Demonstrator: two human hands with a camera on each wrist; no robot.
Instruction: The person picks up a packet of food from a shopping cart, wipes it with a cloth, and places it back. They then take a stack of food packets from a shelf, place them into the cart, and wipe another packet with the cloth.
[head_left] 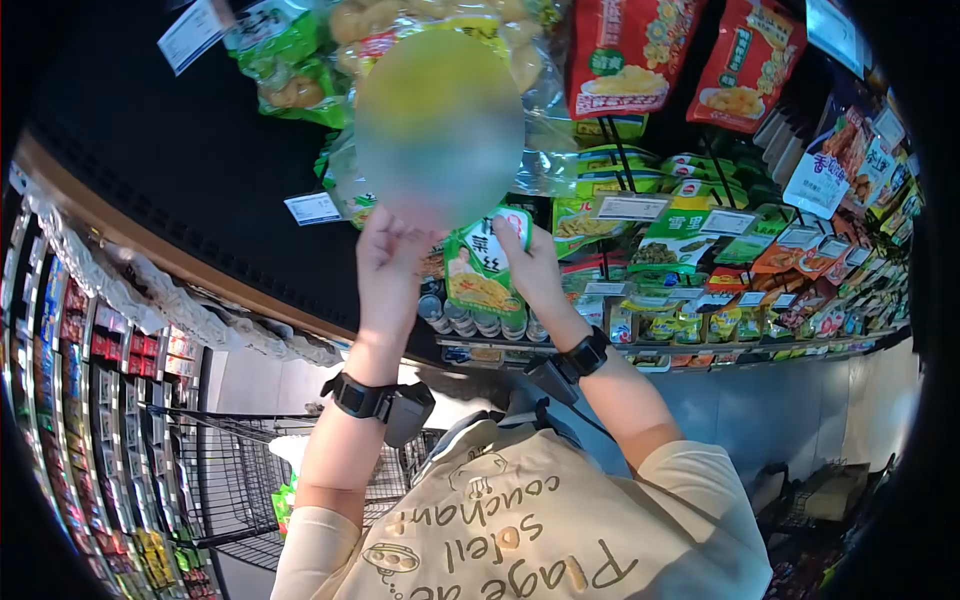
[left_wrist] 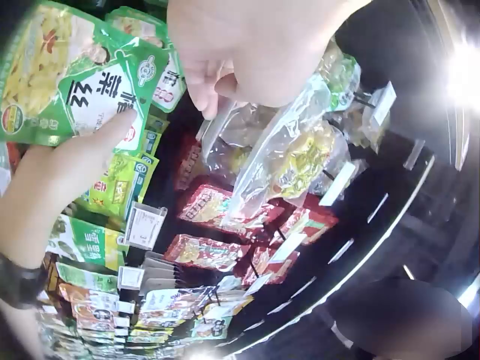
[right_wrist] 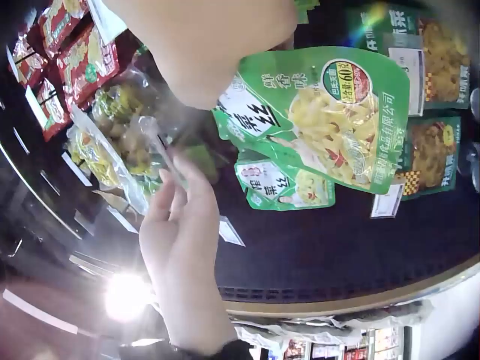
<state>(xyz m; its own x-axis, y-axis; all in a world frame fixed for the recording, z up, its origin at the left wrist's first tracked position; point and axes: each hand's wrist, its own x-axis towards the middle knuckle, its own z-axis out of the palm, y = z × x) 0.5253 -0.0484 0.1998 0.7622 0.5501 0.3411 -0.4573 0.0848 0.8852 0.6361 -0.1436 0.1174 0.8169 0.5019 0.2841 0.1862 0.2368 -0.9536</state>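
My right hand (head_left: 535,270) pinches a green packet of shredded pickled vegetables (head_left: 482,262) by its edge, thumb across the printed front. In the left wrist view the same green packet (left_wrist: 71,79) shows its picture of pale yellow shreds. My left hand (head_left: 388,265) is beside it, fingertips pinching the edge of a clear plastic bag (left_wrist: 247,150). That bag has a yellow label and light contents; in the right wrist view my left hand (right_wrist: 184,225) meets its clear edge. A blurred oval hides much of the bag in the head view.
Red packets (head_left: 635,55) hang at the upper right, above rows of green packets (head_left: 685,225) with price tags (head_left: 632,207). Another green packet (right_wrist: 289,185) hangs behind the held one. A black shelf (head_left: 230,200) curves along the left. A wire shopping cart (head_left: 235,470) stands behind my left arm.
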